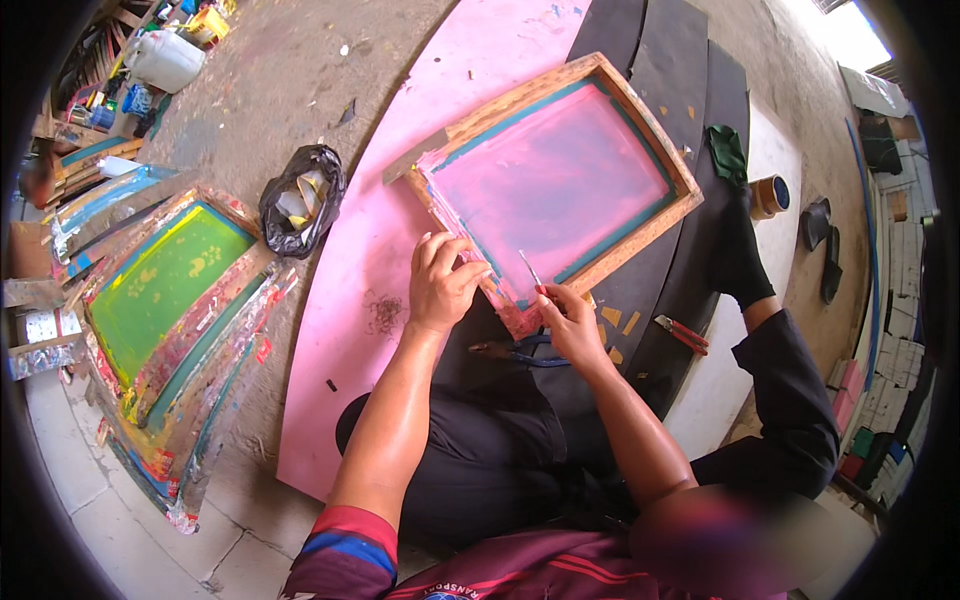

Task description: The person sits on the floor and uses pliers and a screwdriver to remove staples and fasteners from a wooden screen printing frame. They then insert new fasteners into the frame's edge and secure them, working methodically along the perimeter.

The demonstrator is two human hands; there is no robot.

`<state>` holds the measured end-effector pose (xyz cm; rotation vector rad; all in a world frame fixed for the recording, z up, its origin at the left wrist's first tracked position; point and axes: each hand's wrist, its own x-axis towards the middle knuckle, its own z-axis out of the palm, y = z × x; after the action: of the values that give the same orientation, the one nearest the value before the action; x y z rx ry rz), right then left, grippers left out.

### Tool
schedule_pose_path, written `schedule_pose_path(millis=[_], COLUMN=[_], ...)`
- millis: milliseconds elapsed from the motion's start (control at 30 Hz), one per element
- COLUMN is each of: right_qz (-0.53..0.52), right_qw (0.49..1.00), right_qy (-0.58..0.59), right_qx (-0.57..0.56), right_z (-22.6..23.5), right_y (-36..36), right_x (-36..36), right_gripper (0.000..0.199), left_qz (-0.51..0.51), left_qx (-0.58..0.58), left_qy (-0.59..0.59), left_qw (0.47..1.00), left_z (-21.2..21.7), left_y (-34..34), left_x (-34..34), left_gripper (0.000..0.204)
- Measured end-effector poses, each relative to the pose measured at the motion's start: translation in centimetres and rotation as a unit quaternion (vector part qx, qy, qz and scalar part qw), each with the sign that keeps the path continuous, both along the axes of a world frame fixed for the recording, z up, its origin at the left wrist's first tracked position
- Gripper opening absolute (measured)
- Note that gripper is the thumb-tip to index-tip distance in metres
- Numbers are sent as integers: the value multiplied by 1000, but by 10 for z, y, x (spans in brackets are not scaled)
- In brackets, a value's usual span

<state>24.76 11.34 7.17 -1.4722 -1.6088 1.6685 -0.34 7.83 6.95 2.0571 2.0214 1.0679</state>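
Observation:
A wooden screen-printing frame with pink-stained mesh and a teal border lies tilted across the pink and black sheets in front of me. My left hand is closed at the frame's paint-smeared left edge, thumb reaching toward the mesh. Between the fingers of my right hand is a slim red-handled tool; its thin metal end points up over the mesh's near corner, and its exact kind is unclear. Blue-handled pliers lie just below the frame, partly behind my right hand.
Red-handled pliers rest to the right, by my outstretched leg. A round tin and dark green cloth are farther off. At left are a black plastic bag of scraps and a green-meshed frame. Sandals lie far right.

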Motion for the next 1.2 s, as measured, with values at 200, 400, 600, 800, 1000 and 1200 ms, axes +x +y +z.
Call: schedule_pose_path(millis=[200, 400, 600, 800, 1000, 1200], right_qz=[-4, -3, 10, 7, 116, 156], right_qw=[1000, 999, 998, 986, 983, 965], right_qy=[6, 2, -52, -98, -71, -120], right_qx=[11, -35, 38, 138, 120, 175], right_z=[-10, 6, 14, 37, 24, 3], right_y=[-2, 8, 8, 32, 80, 101], right_x=[1, -1, -4, -46, -98, -124], right_gripper=[31, 31, 33, 26, 44, 29], left_qz=[-27, 7, 62, 135, 167, 170], left_qx=[6, -7, -16, -28, -9, 14], left_qy=[19, 14, -48, -203, -282, -312], left_qw=[999, 1000, 997, 969, 945, 935], left_z=[3, 0, -13, -8, -9, -9], left_y=[4, 16, 22, 22, 25, 23], left_x=[6, 11, 11, 12, 9, 0], left_gripper=[10, 10, 10, 13, 15, 24])
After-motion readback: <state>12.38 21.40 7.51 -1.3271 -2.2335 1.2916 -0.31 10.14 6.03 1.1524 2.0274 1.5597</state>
